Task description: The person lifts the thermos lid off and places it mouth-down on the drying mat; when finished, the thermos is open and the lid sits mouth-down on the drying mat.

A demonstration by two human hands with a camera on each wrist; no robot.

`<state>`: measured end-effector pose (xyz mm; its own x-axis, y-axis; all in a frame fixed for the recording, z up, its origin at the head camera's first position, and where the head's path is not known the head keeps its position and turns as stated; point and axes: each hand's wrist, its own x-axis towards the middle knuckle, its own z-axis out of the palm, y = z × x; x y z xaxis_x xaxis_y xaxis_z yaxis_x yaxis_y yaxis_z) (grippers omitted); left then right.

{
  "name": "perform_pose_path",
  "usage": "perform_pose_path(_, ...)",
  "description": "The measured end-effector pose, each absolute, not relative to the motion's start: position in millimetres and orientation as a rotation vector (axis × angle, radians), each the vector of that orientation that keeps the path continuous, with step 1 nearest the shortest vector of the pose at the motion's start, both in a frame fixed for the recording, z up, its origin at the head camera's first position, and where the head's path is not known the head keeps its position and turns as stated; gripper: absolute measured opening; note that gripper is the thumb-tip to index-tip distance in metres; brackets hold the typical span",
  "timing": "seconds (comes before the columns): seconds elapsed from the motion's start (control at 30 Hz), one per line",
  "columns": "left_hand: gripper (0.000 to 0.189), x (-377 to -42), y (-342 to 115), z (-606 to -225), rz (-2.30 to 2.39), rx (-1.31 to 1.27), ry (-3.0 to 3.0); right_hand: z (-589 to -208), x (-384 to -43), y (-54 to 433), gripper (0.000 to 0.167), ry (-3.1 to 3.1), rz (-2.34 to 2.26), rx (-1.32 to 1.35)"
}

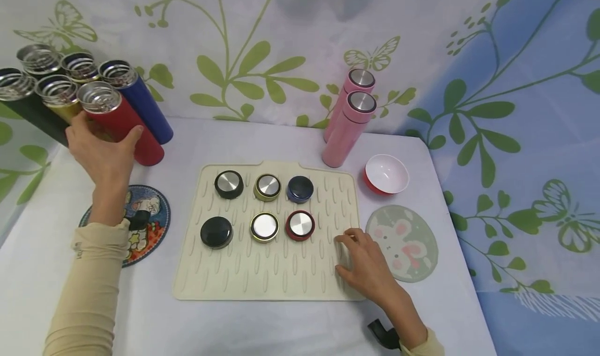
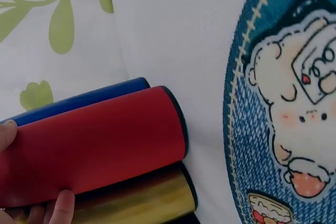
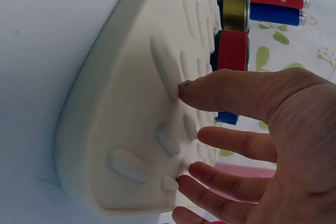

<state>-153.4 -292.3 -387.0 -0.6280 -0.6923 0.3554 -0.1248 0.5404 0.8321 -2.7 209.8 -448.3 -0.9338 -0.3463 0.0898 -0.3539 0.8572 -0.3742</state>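
At the back left, my left hand point(image 1: 104, 150) grips an open-topped red thermos bottle point(image 1: 121, 121), thumb on one side and fingers on the other. The left wrist view shows the red bottle's side and base close up. A blue bottle point(image 1: 149, 109) stands right beside it; gold point(image 1: 65, 110) and dark green-black point(image 1: 35, 111) lidless bottles cluster around. My right hand point(image 1: 370, 267) rests by the right edge of a cream ridged mat point(image 1: 262, 288), its fingers loosely bent and holding nothing. Several lids sit on that mat, among them a red-rimmed lid point(image 1: 300, 225) and a blue lid point(image 1: 300, 189).
Two pink lidded bottles point(image 1: 344, 132) stand behind the mat. To the right are a red-and-white bowl point(image 1: 386, 174) and a round rabbit coaster point(image 1: 403, 244). A round blue patterned mat point(image 1: 157, 215) lies partly under my left forearm. Leaf-patterned cloth point(image 1: 262, 49) hangs behind.
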Motion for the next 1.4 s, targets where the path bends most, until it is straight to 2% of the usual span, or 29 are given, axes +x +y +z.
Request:
perform_pose_path(0.27,0.07,-156,-301,-392,-1.043,0.658,-2.112,-448,-2,207,0.053,-3.016,0.611,0.548)
perform_pose_path(0.47,0.071,-145,-296,-386,-1.122,0.769,-2.258,-448,-1,207,0.053,-3.005,0.6,0.546)
perform_pose_path(0.6,0.061,-136,-292,-387,-1.208,0.82,-2.235,-449,0,208,0.053,-2.997,0.597,0.541)
perform_pose_path(0.7,0.044,-131,-283,-391,-1.246,0.767,-2.156,-450,0,208,0.053,-2.992,0.594,0.543)
perform_pose_path(0.8,0.032,-129,-262,-392,-1.241,0.613,-2.135,-451,0,208,0.054,-2.986,0.594,0.546)
perform_pose_path(0.93,0.027,-132,-223,-390,-1.305,0.318,-2.199,-452,1,209,0.054,-2.979,0.595,0.539)
perform_pose_path(1.13,0.028,-150,-162,-387,-1.364,-0.102,-2.349,-452,2,208,0.054,-2.972,0.607,0.531)
perform_pose_path(1.4,0.037,-172,-103,-387,-1.401,-0.413,-2.479,-452,5,209,0.054,-2.989,0.605,0.506)
